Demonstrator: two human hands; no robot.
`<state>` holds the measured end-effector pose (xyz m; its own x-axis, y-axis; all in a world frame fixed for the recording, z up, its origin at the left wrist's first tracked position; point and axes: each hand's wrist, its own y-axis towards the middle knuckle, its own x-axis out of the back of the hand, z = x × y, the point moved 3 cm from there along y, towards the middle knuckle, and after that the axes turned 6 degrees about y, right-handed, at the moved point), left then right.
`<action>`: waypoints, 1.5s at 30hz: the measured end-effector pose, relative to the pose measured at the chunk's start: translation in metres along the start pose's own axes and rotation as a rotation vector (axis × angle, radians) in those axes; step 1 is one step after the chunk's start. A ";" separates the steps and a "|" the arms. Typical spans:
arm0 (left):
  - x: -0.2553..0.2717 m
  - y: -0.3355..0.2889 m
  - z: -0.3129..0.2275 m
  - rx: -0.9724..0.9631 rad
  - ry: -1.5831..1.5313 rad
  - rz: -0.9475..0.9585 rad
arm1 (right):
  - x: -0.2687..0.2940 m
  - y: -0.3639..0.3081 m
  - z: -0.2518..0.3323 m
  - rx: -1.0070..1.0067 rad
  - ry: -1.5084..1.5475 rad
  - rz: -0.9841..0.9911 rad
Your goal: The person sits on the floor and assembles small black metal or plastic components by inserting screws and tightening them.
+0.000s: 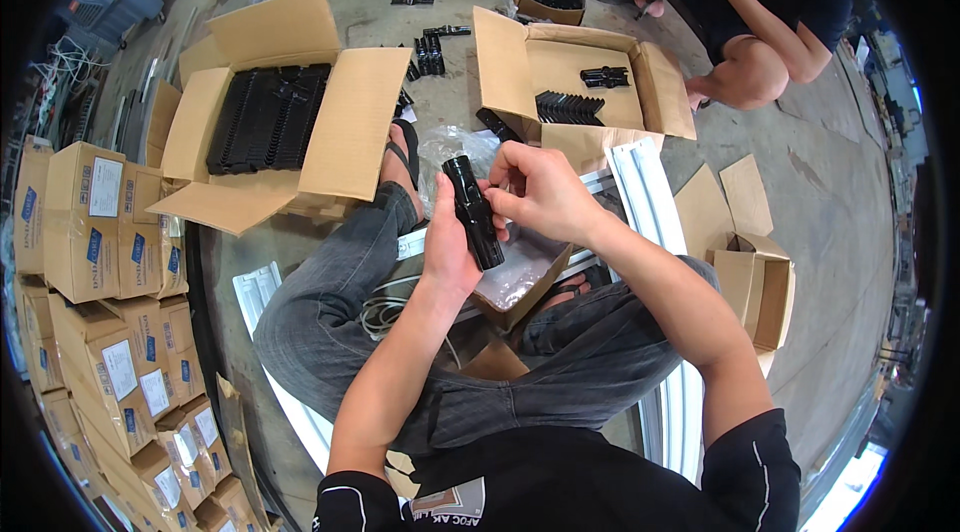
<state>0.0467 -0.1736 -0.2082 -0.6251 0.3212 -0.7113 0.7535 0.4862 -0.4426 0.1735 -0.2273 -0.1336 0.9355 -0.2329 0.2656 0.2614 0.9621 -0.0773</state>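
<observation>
My left hand [450, 244] is wrapped round a glossy black elongated part [470, 197], held tilted above my lap. My right hand [545, 194] comes in from the right, thumb and fingers pinched together against the part's side. Whatever sits in that pinch is too small or hidden to make out. Just below both hands stands a small open carton [512, 310] lined with clear plastic; its contents are hard to tell. Another black part [497, 125] lies beyond my hands, beside a crumpled clear plastic bag [445, 147].
An open carton [335, 122] at the left is packed with rows of black parts [268, 120]. Another carton [660, 82] at far right holds several black pieces [570, 109]. White rails [650, 197] flank my legs. Stacked boxes [90, 222] line the left; a co-worker [770, 12] squats far right.
</observation>
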 end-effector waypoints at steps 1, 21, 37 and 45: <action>0.000 -0.001 0.000 -0.006 -0.006 -0.006 | -0.001 0.001 0.000 0.017 -0.039 0.013; -0.002 -0.006 -0.002 -0.050 0.188 -0.058 | -0.010 0.000 -0.002 0.189 -0.152 -0.076; -0.005 -0.007 -0.009 -0.058 0.190 -0.041 | -0.013 -0.002 0.001 0.260 -0.173 -0.080; -0.009 -0.009 -0.012 -0.094 0.225 -0.058 | -0.013 -0.002 0.003 0.234 -0.201 -0.080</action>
<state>0.0431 -0.1711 -0.1914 -0.7044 0.4586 -0.5417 0.6993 0.5790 -0.4192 0.1603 -0.2262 -0.1340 0.8427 -0.2986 0.4481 0.2485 0.9539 0.1682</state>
